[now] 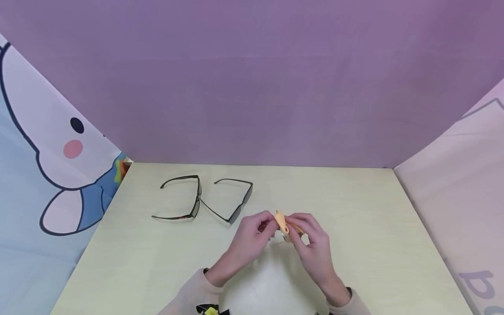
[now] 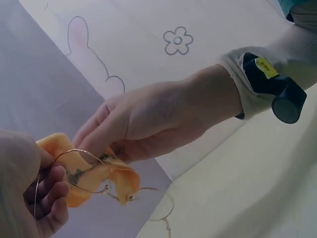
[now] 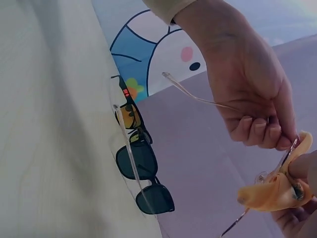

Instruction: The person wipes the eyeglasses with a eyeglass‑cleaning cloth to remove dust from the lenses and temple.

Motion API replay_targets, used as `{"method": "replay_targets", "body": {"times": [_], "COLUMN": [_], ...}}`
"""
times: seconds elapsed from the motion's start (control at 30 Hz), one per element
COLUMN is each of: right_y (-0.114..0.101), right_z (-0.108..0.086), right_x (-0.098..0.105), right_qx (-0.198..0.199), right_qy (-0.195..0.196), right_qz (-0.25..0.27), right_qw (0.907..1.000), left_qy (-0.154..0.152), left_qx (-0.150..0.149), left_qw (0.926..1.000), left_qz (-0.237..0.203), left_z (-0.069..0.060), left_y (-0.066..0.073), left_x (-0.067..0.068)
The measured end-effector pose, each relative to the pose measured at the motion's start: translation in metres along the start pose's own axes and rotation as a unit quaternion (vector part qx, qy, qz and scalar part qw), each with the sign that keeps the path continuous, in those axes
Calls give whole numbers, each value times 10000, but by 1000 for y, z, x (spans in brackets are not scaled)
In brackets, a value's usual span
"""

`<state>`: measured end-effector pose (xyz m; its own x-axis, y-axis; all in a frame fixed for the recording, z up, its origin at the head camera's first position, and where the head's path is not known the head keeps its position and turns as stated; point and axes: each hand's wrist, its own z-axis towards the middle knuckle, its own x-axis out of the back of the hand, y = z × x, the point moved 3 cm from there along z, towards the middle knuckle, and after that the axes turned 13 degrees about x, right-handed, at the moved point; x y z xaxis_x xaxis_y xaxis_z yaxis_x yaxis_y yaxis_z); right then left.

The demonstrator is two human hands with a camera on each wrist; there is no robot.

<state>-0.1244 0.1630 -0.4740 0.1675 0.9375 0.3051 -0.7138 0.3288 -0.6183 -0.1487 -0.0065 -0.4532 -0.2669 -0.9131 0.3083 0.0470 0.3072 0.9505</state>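
Both hands meet above the front middle of the table. My left hand (image 1: 250, 239) pinches the rim of thin gold-framed eyeglasses (image 2: 105, 187) between thumb and fingers. An orange cloth (image 1: 281, 221) with a small dark print is folded over a lens. My right hand (image 1: 313, 243) pinches that cloth around the lens from the other side. In the right wrist view one clear-tipped temple (image 3: 190, 94) sticks out past the left hand, and the cloth (image 3: 270, 196) covers much of the front. The covered lens is hidden.
Two dark-framed pairs lie with temples unfolded on the pale table (image 1: 374, 227), left of the hands: black glasses (image 1: 198, 192) and sunglasses (image 1: 236, 213), close together. A purple backdrop (image 1: 252, 87) stands behind the table, with printed cloth walls at both sides.
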Motion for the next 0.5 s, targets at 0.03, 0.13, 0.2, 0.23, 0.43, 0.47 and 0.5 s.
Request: {"method": "replay_targets", "body": {"times": [0.03,0.13,0.2,0.23,0.43,0.47,0.5], "right_y": [0,1,1,0,-8,-8,-8], "right_z": [0,2,3,4,12,13,13], "right_x": [-1,-2,-3,-4,-6,-6,-6], "right_qx": [-39,-184,-307,-381,-580,-588,-588], "right_qy": [-23,-81,-101,-85,265,303,319], "right_qz": [-76,-136,61,267,1474,1486,1415], "right_qw": [10000,9997,9995,9989,9870,9867,9877], "left_qy": [24,111,112,98,19,34,57], "left_qx": [-43,-166,-194,-187,-276,-314,-354], "left_qw": [10000,9995,9993,9993,9989,9987,9984], "left_qz": [-68,-236,-309,-312,-372,-399,-426], "left_z": [-1,-2,-2,-2,-3,-4,-4], "left_y": [0,0,1,1,3,3,4], "left_x": [1,4,5,5,5,5,6]}}
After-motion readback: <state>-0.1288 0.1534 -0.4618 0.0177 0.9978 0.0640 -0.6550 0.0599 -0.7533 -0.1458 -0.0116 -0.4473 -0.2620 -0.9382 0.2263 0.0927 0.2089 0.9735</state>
